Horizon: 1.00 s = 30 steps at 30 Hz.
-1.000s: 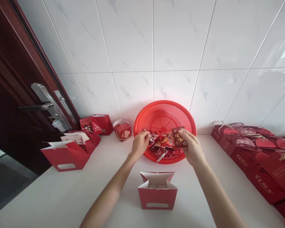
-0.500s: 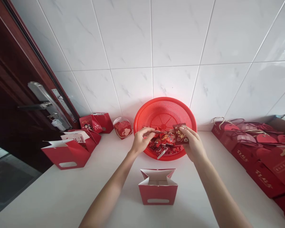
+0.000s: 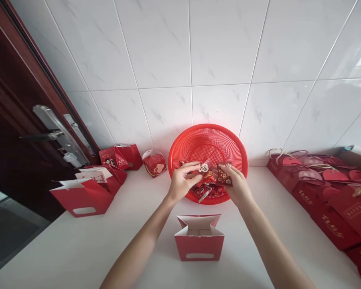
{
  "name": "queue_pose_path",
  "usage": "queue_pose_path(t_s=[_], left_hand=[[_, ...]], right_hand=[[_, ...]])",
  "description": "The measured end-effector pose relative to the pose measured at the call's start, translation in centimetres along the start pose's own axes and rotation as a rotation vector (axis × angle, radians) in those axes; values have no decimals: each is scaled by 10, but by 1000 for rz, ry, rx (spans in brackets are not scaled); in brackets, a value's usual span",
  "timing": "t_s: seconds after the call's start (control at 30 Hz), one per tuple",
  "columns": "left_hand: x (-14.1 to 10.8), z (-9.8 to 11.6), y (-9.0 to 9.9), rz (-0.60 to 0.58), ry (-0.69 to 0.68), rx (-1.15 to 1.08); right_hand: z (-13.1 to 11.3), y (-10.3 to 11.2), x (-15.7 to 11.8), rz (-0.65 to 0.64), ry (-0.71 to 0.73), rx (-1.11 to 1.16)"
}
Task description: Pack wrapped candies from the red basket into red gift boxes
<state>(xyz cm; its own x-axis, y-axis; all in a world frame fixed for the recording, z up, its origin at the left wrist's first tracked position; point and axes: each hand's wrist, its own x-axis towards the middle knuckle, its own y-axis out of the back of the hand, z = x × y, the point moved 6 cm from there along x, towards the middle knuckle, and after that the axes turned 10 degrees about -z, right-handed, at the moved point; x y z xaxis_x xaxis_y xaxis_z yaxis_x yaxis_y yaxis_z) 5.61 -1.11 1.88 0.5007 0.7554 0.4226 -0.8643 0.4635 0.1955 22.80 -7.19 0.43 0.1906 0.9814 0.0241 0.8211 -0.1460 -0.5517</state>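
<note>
A round red plastic basket (image 3: 209,134) stands against the wall with wrapped candies (image 3: 209,179) piled in its near part. Over its left side, my left hand (image 3: 180,182) is closed on a small red candy packet (image 3: 205,166) with white markings. My right hand (image 3: 238,186) grips a dark red packet (image 3: 223,175) with gold print, above the right of the pile. Closer to me, a red paper gift box (image 3: 199,245) stands upright with its top open, its white inside visible. Neither hand touches that box.
At left stand several red boxes (image 3: 92,196), some holding white cards. A small rounded red box (image 3: 154,163) sits left of the basket. Rows of red gift boxes with cord handles (image 3: 331,216) line the right side. A dark door with a metal handle (image 3: 52,130) borders the table's left.
My left hand has turned, so the packet's printed face now shows. My right hand has moved slightly left and down with the dark red packet, bringing the two packets closer together.
</note>
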Motion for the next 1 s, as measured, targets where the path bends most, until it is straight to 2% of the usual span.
queue_pose_path(t_s=[0.2, 0.33, 0.43, 0.57, 0.67, 0.83, 1.0], left_hand=[[-2, -1, -11, -63, -15, -24], [0, 4, -7, -99, -27, 23], [-2, 2, -5, -164, 73, 237], [-11, -13, -15, -358, 271, 612], [-17, -20, -25, -406, 328, 796], [-22, -27, -38, -465, 412, 945], [-21, -29, -36, -468, 432, 987]], right_hand=[[10, -8, 0, -74, -32, 16], [-3, -2, -3, 29, 39, -4], [-19, 9, -4, 109, 112, 7], [-36, 21, -5, 152, 192, 6], [-41, 22, -7, 148, 208, 5], [-41, 18, -9, 157, 179, 18], [-41, 17, -10, 169, 162, 16]])
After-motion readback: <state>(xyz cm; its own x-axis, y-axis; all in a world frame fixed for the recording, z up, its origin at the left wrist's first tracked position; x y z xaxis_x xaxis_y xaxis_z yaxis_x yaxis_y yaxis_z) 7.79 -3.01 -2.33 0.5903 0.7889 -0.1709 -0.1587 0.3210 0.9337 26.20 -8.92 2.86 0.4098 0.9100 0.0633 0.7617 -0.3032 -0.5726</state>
